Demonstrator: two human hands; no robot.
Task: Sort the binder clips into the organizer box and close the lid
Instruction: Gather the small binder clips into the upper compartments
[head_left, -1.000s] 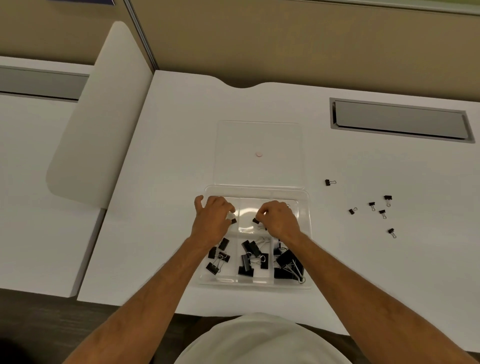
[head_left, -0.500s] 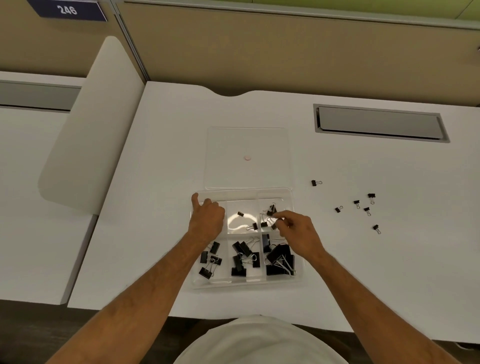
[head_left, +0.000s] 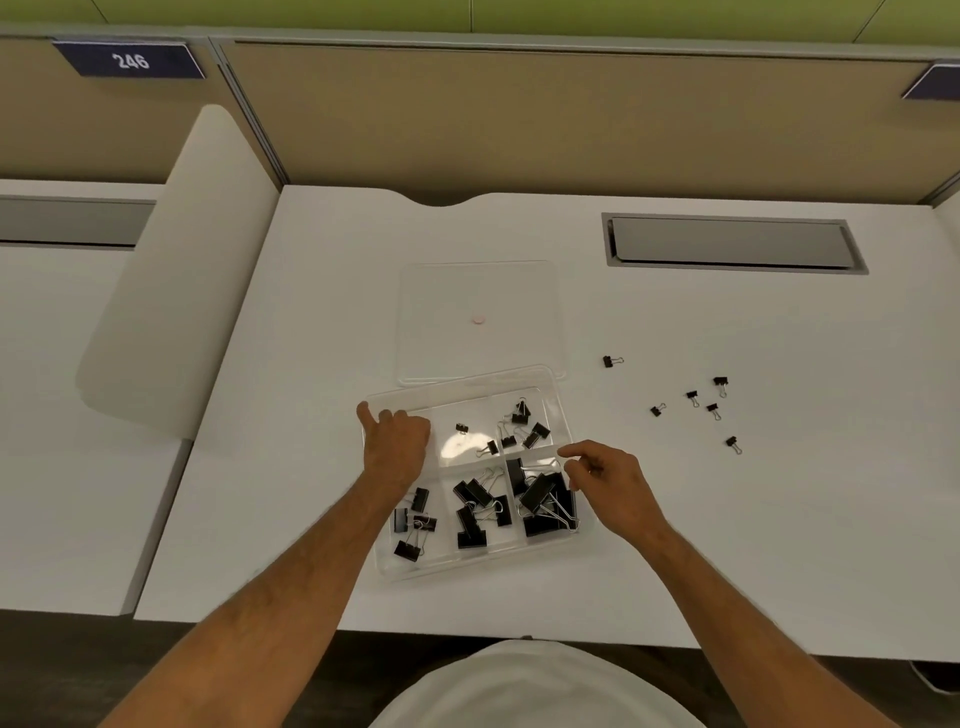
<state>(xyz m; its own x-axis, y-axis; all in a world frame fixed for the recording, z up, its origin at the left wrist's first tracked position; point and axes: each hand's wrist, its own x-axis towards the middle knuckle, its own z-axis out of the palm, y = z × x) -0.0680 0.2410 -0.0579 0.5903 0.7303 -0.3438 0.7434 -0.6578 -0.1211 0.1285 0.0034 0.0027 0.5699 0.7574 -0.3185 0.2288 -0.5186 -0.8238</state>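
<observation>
Partly hidden — organizer box (head_left: 563, 415) corner | under left hand (head_left: 395, 447)

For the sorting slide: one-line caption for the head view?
Left hand rests on the clear organizer box, right hand at its right edge; six small binder clips lie loose on the desk.

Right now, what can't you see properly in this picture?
- Head view: the left hand covers the organizer box's far-left compartment, hiding its contents.
- Head view: whether the right hand pinches anything; its fingertips are too small to tell.
- Head view: the blue sign is cut off by the right edge.
</observation>
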